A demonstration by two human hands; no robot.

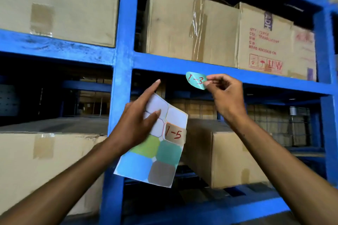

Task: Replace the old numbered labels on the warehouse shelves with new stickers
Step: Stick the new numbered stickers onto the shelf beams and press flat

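head view: the right hand (225, 95) pinches a teal sticker marked 1-3 (196, 80) by its right edge, just under the blue shelf beam (228, 74), probably keeping its sticky back off the skin. below and left of the beam, the left hand (136, 124) grips the sticker sheet (155, 144), thumb across it, index finger straight. whether the sticker touches the beam is unclear. no old label shows; carton (263, 40) print is blurred.

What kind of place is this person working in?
Most likely a warehouse or stockroom: tall blue steel racking, taped cardboard cartons on the shelves, and a numbered "1-3" sticker held at a shelf beam.
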